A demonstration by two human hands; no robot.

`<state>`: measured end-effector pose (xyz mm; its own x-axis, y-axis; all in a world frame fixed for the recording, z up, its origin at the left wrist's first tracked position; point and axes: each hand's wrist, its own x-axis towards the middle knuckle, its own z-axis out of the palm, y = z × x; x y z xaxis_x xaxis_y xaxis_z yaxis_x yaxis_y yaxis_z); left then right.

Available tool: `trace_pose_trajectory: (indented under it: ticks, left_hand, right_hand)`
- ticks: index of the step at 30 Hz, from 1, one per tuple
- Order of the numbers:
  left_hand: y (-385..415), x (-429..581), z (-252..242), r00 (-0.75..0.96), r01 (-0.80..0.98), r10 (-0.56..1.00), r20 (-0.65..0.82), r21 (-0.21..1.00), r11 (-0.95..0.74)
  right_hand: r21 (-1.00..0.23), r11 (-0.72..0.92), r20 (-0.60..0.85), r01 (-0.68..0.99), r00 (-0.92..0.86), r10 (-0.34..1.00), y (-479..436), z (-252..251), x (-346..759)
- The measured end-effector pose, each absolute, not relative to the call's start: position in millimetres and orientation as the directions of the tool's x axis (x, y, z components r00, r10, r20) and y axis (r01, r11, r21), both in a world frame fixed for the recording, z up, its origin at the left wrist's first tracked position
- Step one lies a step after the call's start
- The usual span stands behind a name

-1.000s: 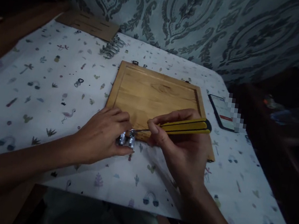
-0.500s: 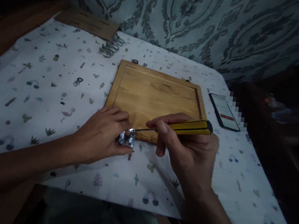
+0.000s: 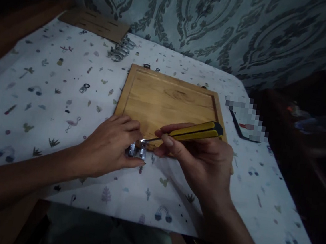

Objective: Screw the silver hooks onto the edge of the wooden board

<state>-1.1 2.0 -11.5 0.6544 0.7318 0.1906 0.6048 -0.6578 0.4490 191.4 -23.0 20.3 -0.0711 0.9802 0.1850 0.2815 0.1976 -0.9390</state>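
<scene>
A wooden board (image 3: 168, 102) with a raised rim lies flat on the patterned tablecloth (image 3: 48, 94). My left hand (image 3: 109, 147) is closed on a small metal hook bracket (image 3: 137, 150) and presses it against the board's near edge. My right hand (image 3: 200, 159) grips a yellow and black screwdriver (image 3: 195, 131), held nearly level. Its thin metal tip meets the bracket at the top.
Several loose metal hooks (image 3: 120, 50) lie at the back of the table beside a brown cardboard piece (image 3: 94, 23). A phone (image 3: 246, 121) rests right of the board. Patterned wallpaper (image 3: 213, 20) rises behind. The table's near edge (image 3: 137, 221) runs below my wrists.
My right hand has turned on the screwdriver, and its fingers have shifted along the handle while the tip stays on the bracket. The left hand has stayed in place.
</scene>
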Motion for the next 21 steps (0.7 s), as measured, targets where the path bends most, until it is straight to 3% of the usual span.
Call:
trace_pose_trajectory:
  ticks: [7,10,14,21]
  left_hand:
    - [1.8,-0.1,-8.2,0.655,0.619,0.737,0.165,0.442,-0.649]
    - [1.9,0.6,-7.2,0.652,0.628,0.744,0.146,0.446,-0.638]
    - [2.3,0.6,-6.5,0.652,0.631,0.749,0.120,0.462,-0.624]
    - [2.4,-0.8,-11.5,0.660,0.604,0.729,0.182,0.448,-0.659]
  right_hand:
    - [-0.793,0.354,0.383,0.495,-0.046,0.923,-17.0,10.1,182.5]
    - [-0.790,0.374,0.407,0.486,-0.041,0.913,-19.8,10.0,181.2]
    - [-0.804,0.339,0.453,0.489,0.132,0.882,-23.8,20.5,185.3]
    - [-0.602,0.239,0.082,0.762,-0.238,0.968,-20.8,10.0,204.9]
